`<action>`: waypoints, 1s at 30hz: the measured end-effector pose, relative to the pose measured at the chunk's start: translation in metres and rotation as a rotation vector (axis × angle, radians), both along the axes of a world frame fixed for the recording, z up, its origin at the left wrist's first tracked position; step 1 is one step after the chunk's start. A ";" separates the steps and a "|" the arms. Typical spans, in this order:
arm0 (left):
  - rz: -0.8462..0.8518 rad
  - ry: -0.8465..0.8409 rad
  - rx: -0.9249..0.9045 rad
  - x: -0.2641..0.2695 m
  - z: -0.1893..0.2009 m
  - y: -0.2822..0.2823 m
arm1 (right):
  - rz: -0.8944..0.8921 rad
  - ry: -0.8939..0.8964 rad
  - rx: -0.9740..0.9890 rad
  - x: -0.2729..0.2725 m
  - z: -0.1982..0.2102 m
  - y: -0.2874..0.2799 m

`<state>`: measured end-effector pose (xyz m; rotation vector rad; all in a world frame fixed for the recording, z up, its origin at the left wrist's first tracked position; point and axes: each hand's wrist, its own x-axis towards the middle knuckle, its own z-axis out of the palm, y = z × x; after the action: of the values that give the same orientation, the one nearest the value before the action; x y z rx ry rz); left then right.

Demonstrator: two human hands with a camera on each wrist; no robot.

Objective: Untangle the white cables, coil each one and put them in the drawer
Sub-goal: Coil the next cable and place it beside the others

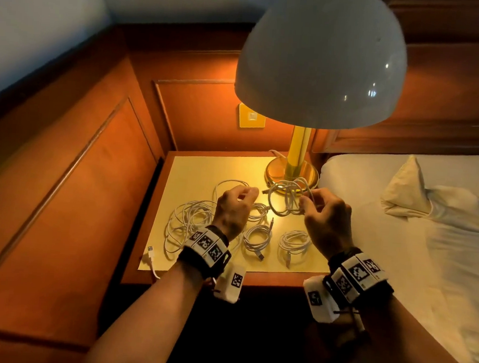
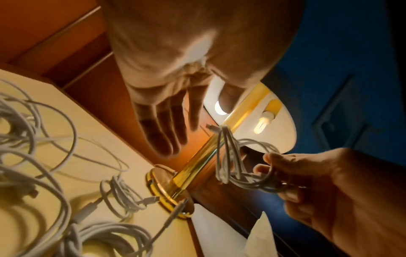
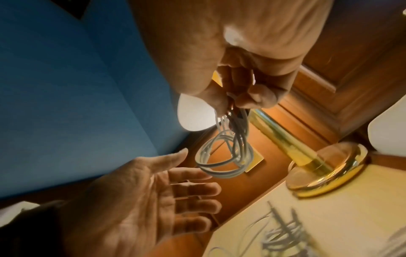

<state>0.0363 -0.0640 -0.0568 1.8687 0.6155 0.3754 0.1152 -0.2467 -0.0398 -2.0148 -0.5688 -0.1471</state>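
My right hand [image 1: 326, 215] pinched thin white coiled cable [image 1: 287, 196], loops hanging frame-center; left hand [image 1: 235, 206] empty, fingers slack, just beside.

I see a wood-panelled corner [image 1: 73, 147] with a pale nightstand top [image 1: 205, 164]. A lit brass lamp [image 1: 297, 154] with a white dome shade stands on it. A white-sheeted bed [image 1: 398, 249] lies beside it.

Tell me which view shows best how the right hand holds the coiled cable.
The right wrist view: the right hand has its fingers curled round the top of the coiled cable, whose loops hang free below. The left wrist view shows that grip side-on and darker. The head view shows mostly the back of the hand, with the coil before the lamp base.
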 end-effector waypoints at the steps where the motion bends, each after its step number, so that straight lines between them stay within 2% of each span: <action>1: -0.065 -0.012 -0.054 -0.011 0.004 -0.004 | 0.021 0.045 0.034 -0.011 0.001 0.001; 3: -0.126 -0.040 -0.108 -0.034 0.011 -0.012 | 0.069 0.156 0.106 -0.034 0.003 0.005; 6: -0.069 -0.164 -0.183 -0.075 0.018 -0.020 | 0.119 0.270 0.158 -0.068 0.003 0.007; 8: -0.045 -0.197 -0.193 -0.102 0.020 -0.022 | 0.128 0.275 0.144 -0.087 0.002 0.006; 9: -0.042 -0.195 -0.201 -0.115 0.019 -0.022 | 0.113 0.203 0.089 -0.095 0.000 0.005; 11: -0.025 -0.175 -0.214 -0.136 0.016 -0.020 | 0.128 -0.054 -0.072 -0.109 -0.006 0.004; 13: -0.013 -0.154 -0.240 -0.152 0.013 -0.020 | 0.261 -0.201 -0.136 -0.123 -0.010 0.005; 16: -0.014 -0.134 -0.269 -0.167 0.012 -0.024 | 0.391 -0.196 -0.129 -0.136 -0.014 0.010; 24: 0.081 -0.212 -0.087 -0.180 0.018 -0.031 | 0.294 -0.216 -0.079 -0.155 -0.002 0.005; 28: 0.025 -0.211 0.039 -0.173 0.020 -0.035 | 0.286 -0.423 -0.370 -0.157 0.007 0.001; 30: -0.030 -0.211 0.073 -0.171 0.022 -0.037 | 0.246 -0.454 -0.453 -0.157 0.013 -0.001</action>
<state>-0.1350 -0.1008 -0.0349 1.8749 0.4356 0.5738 -0.0418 -0.2472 -0.0266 -2.3342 -1.2218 -0.3563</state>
